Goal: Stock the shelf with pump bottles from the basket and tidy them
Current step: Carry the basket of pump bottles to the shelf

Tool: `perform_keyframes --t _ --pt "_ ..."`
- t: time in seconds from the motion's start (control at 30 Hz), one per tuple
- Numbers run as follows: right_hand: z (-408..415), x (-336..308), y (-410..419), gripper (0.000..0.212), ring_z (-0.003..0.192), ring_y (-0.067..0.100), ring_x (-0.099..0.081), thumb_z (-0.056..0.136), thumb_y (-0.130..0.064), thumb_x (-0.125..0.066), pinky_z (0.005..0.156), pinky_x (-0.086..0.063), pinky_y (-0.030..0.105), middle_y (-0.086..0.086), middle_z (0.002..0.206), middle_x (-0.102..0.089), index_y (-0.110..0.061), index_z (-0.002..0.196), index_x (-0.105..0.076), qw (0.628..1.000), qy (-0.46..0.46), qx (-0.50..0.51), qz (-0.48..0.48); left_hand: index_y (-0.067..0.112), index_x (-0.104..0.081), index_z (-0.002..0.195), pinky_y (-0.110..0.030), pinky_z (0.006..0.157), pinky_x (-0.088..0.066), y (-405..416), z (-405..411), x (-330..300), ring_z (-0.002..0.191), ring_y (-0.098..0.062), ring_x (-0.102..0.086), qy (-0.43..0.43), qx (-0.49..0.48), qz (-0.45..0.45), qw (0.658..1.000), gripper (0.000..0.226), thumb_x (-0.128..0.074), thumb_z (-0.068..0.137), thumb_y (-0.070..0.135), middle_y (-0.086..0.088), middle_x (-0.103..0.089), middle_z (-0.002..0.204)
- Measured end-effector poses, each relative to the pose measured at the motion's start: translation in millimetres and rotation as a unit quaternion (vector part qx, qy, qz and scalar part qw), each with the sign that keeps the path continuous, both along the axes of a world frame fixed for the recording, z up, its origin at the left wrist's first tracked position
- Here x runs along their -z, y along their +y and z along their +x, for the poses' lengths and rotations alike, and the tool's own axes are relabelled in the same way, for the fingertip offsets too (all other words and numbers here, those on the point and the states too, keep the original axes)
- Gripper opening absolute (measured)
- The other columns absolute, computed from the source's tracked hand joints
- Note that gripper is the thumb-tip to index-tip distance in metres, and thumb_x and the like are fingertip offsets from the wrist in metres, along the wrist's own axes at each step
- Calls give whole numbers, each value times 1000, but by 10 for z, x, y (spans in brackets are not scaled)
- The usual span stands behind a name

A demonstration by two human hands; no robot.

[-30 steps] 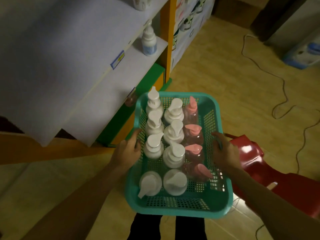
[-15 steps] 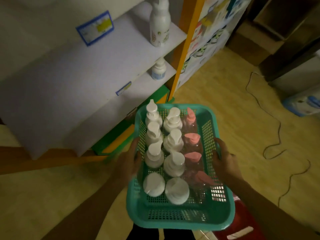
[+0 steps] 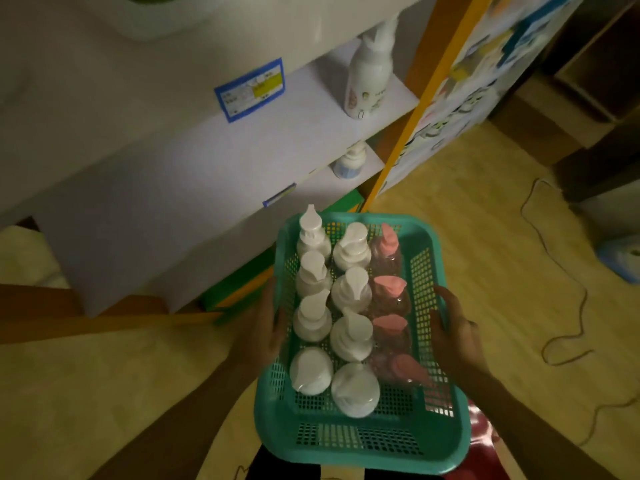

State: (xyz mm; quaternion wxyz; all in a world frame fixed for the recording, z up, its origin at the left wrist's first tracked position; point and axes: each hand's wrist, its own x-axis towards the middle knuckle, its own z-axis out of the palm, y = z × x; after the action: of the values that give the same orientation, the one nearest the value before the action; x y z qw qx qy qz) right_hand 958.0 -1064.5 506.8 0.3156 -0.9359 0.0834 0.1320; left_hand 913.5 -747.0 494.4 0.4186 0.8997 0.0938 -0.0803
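1. The teal basket [image 3: 360,441] is held in front of the person, beside the white shelf [image 3: 194,161], carrying upright pump bottles in three rows: two rows of white bottles [image 3: 313,322] and one row of pink-capped bottles [image 3: 389,327] along its right side.

2. Over the past second the view has tilted upward: the red stool, plainly seen under the basket a second ago, now shows only as a sliver at the basket's lower right, while a higher shelf board with a blue price label [image 3: 250,89] and a tall white bottle [image 3: 369,81] has come into sight. The basket reads as lifted and carried toward the shelving, and no bottle has left it, so stocking appears not yet begun.

3. The left hand [image 3: 265,327] grips the basket's left wall, fingers curled round the rim, blurred by motion.

4. The right hand [image 3: 452,332] holds the right wall, thumb over the rim and fingers against the mesh.

5. A smaller blue-labelled bottle [image 3: 348,164] stands on the board below, near the orange upright [image 3: 412,112].

6. A loose cable [image 3: 568,306] trails across the wooden floor [image 3: 485,220], well apart from the basket.
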Motion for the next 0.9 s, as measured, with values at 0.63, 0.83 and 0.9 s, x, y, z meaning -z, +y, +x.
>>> perform_keyframes --t 0.63,0.83,0.9 --pt "2116 588 -1213 52 58 1 -61 98 -15 -45 48 -47 7 -3 90 -63 -21 146 -27 953 2 -300 50 10 -38 141 -31 99 -40 -1939 622 718 109 -26 -58 105 -319 44 941 49 -45 98 31 -14 -57 128" --pt "2320 955 -1353 55 60 3 -59 94 -13 -47 53 -41 -1 -1 92 -65 -16 146 -30 925 -8 -373 68 6 -22 147 -35 102 -39 -2297 542 822 118 -32 -55 157 -325 66 930 57 -38 99 32 -21 -50 136" --pt "2255 1176 -1314 54 59 1 -59 95 -20 -46 52 -43 2 2 91 -68 -22 146 -27 922 0 -380 67 14 -11 150 -34 97 -39 -2293 460 990 114 -28 -55 201 -330 62 920 56 -31 101 34 -17 -52 134"
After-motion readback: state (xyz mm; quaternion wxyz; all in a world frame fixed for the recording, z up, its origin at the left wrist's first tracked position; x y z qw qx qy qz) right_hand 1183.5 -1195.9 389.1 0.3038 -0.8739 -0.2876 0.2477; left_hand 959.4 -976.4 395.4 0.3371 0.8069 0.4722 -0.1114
